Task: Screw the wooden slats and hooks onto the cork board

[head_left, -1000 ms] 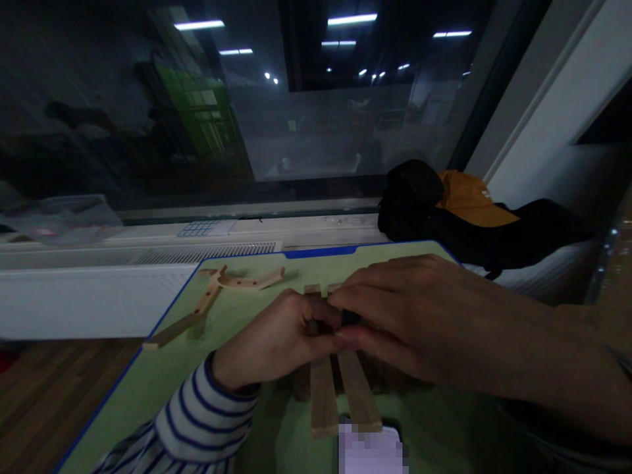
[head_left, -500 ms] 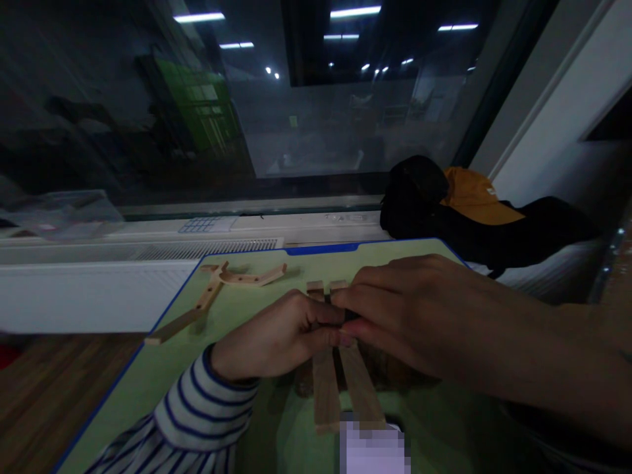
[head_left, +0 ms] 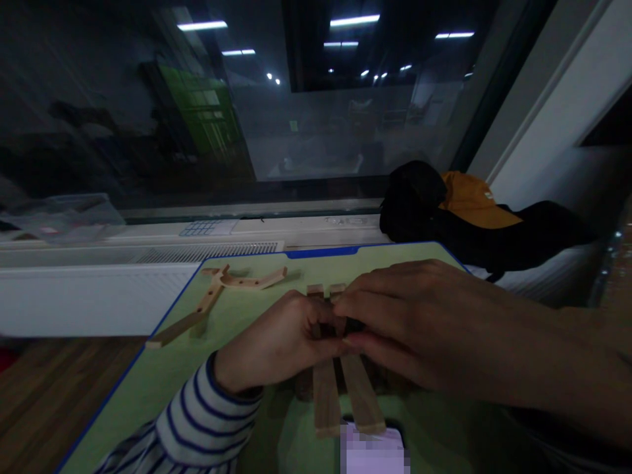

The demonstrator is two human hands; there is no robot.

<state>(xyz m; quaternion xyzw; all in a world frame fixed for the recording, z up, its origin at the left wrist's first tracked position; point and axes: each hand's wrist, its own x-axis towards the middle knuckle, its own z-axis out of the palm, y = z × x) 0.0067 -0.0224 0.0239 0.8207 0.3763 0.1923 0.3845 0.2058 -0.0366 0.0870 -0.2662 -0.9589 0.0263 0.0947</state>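
Two pale wooden slats lie side by side, with a narrow dark gap between them. Across their upper part, my left hand comes from the left, thumb and fingers closed in a pinch. From the right, my right hand meets it, its thumb and fingertips also pinched together over the slats. Something small and dark shows between the fingertips; what it is stays hidden. A brownish thing sits beneath the slats, mostly covered by the slats and hands.
A wooden frame of joined angled pieces lies at the table's left. Below the slats is a phone with a blurred screen. The green table has a blue edge. Beyond it stand a radiator, a black bag and an orange cap.
My fingers have shifted slightly at the same spot, and the left thumb now lies straighter towards the right fingertips. The view has tilted up a little; the slats stay in place.
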